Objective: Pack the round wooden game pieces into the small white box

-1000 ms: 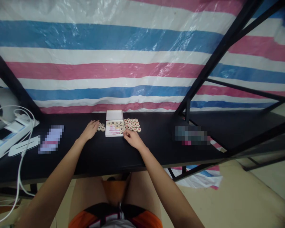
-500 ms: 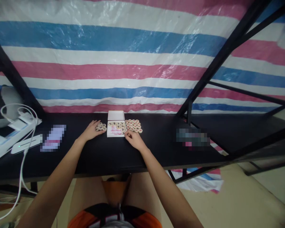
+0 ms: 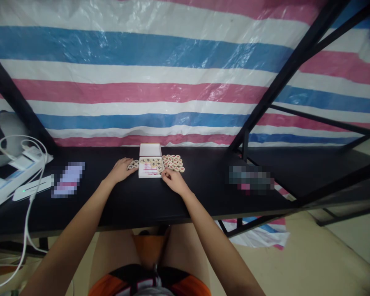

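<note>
A small white box point(image 3: 145, 174) stands on the black table with its lid point(image 3: 150, 149) folded back. Inside lie several Chinese chess pieces with dark characters, beside pink markings on the box floor. My left hand point(image 3: 121, 170) rests cupped over a small cluster of dark-marked Chinese chess pieces point(image 3: 135, 164) left of the box, fingers stretched out and partly covering them. At the box's front right corner, the curled fingers of my right hand point(image 3: 172, 180) pinch the edge. Just behind that hand, a group of red-marked pieces point(image 3: 173, 162) lies against the box's right side.
A blurred purple item point(image 3: 69, 179), a white device point(image 3: 33, 188) with a green light and a power strip with white cables point(image 3: 31, 158) are on the left. Another blurred item point(image 3: 251, 179) lies right. Black frame bars point(image 3: 280, 82) and a striped plastic sheet point(image 3: 151, 90) surround the table.
My left hand has shifted right toward the box, and fewer dark-marked pieces show beside it. The right hand stays at the box corner.
</note>
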`<state>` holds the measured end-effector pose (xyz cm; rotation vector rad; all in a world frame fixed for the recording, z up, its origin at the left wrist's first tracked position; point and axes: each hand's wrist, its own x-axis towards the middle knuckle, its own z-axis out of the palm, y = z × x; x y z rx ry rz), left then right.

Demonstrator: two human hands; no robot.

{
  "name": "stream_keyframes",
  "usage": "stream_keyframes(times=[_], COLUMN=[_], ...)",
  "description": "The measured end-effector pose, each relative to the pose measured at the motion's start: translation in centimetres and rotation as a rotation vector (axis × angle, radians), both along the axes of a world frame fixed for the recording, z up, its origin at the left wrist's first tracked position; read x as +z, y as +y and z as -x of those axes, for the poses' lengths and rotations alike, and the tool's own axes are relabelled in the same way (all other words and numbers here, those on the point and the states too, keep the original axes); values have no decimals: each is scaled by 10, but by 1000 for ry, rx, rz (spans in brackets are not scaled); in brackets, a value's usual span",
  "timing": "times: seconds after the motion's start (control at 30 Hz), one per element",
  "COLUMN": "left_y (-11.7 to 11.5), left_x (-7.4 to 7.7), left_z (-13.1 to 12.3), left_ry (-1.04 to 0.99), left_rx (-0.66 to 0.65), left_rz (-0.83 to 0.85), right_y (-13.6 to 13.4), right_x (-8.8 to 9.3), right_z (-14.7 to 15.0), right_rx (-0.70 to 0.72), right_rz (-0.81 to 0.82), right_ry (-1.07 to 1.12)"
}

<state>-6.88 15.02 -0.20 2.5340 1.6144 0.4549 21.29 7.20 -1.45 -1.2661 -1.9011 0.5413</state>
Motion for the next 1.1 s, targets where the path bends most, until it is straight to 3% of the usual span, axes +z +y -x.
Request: stream_keyframes(times=[0.37,1.1], left_y=[9,-3], left_x=[-5,21], left_z=[9,50], left_ry=[-167,-226], left_rx=[-40,57], left_rz=[58,129], right_y=[1,0], right_x=[-1,0], right_z=[-1,-1], right_rx=[-2,-7], right_rz=[-8,7], right_ry=[-14,-12])
